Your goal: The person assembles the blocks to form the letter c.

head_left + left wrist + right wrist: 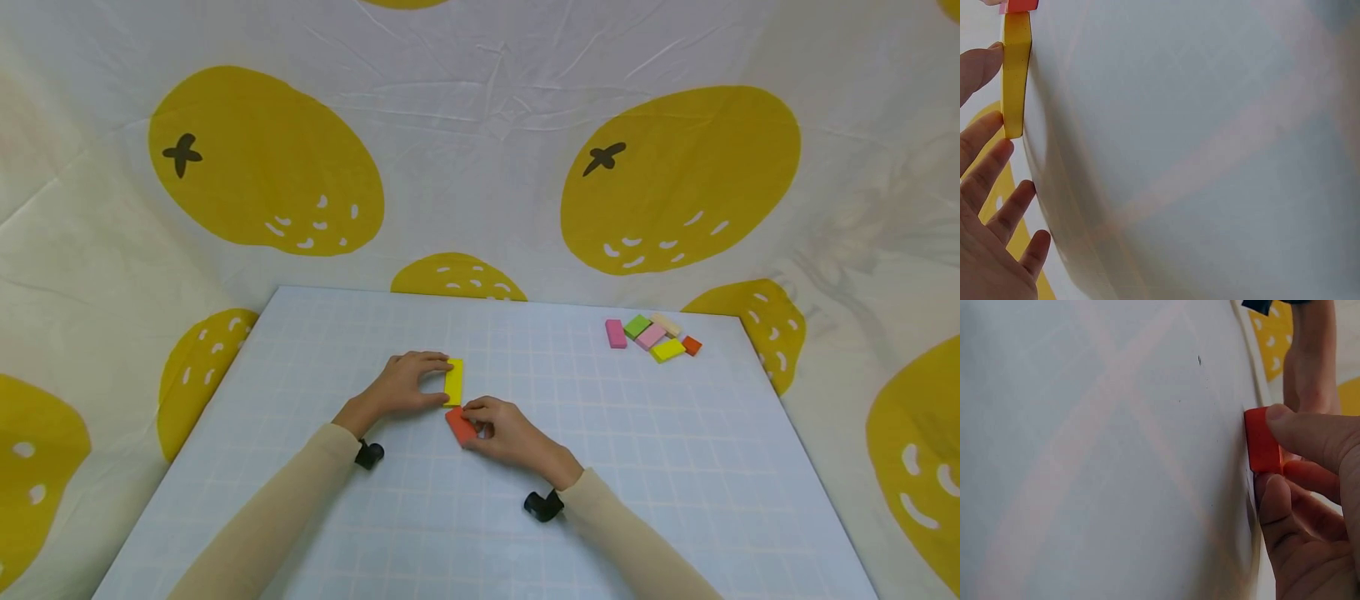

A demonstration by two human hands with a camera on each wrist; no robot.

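- backdrop cloth (472, 183): white with yellow fruit prints (682, 183); two carry dark x-shaped stalk marks, plus white dashes.
- worktop (637, 450): pale blue, light grid lines.
- sleeves (273, 508): beige, both forearms.
- left hand (401, 383): fingers spread wide, touching the yellow block (454, 382); thumb by its near end, index by its far end.
- right hand (513, 433): fingers narrow, pinching the red-orange block (460, 426).
- loose blocks (651, 337): mixed colours, bunched at far right of worktop; leftmost pink block (615, 334) points roughly fore-aft.
- wrist cameras (369, 455): black, one per wrist.
- yellow block: on worktop, left of centre; long axis fore-aft, near end facing the red-orange one.
- red-orange block: just nearside of yellow; long axis slanted, far end leftward, near end rightward. can't tell if they touch.
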